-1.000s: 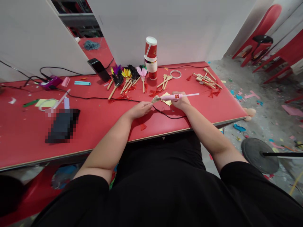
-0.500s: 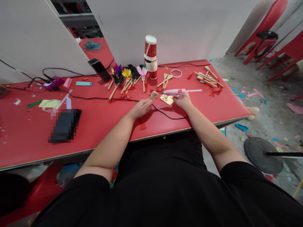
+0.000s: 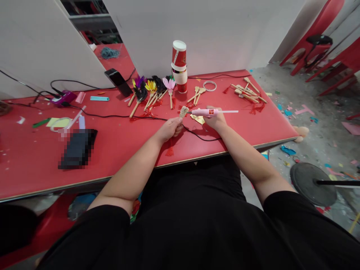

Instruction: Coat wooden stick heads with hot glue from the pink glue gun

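My left hand (image 3: pixel 170 128) is closed around the handle of a small wooden stick with a pale, wide head (image 3: pixel 183 111); a red tassel (image 3: pixel 170 149) hangs below the fist. My right hand (image 3: pixel 216 119) grips a pink glue gun (image 3: pixel 204 112), a clear glue stick poking out of its back. The gun's nozzle points left and meets, or nearly meets, the pale head; I cannot tell which. Partly hidden by the right hand, a yellowish paper (image 3: pixel 198 118) lies under the gun. Beyond the hands rest a few plain wooden sticks (image 3: pixel 197 95).
Feather-topped sticks (image 3: pixel 150 88), stacked paper cups (image 3: pixel 179 67) and a tape ring (image 3: pixel 209 86) stand along the back. More tasselled sticks (image 3: pixel 247 92) lie at right. A black cable (image 3: pixel 118 116) crosses the red table (image 3: pixel 126 142). A dark pixelated object (image 3: pixel 78 149) lies left.
The glue gun has shifted slightly left and down, its nozzle now at the pale head. The left hand has tilted the stick a little and raised its head slightly.
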The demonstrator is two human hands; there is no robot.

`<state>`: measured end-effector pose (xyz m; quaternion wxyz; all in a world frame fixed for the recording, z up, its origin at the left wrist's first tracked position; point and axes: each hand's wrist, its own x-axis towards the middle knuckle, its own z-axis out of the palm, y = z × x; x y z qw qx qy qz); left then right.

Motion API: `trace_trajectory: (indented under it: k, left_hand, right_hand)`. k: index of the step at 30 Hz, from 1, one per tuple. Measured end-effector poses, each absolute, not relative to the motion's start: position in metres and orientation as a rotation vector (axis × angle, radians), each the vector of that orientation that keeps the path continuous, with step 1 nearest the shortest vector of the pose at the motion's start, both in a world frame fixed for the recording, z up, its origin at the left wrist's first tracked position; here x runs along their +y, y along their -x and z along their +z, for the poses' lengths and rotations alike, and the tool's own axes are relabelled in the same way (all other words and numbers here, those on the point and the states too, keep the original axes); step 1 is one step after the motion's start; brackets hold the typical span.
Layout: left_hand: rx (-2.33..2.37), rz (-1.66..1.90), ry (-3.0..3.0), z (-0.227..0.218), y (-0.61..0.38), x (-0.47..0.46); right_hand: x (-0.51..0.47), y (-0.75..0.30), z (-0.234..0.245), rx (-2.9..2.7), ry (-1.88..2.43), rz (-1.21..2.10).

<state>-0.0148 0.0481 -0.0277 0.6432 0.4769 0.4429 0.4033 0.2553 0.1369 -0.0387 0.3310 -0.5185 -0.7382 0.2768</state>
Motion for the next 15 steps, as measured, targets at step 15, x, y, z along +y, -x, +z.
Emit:
trace_trajectory:
  k: [15]
  left_hand:
    - [1.029,1.151,-0.625,-0.02,-0.049,0.035]
  right_hand:
    - [0.133,-0.245,-0.033,-1.955,1.424,0.679]
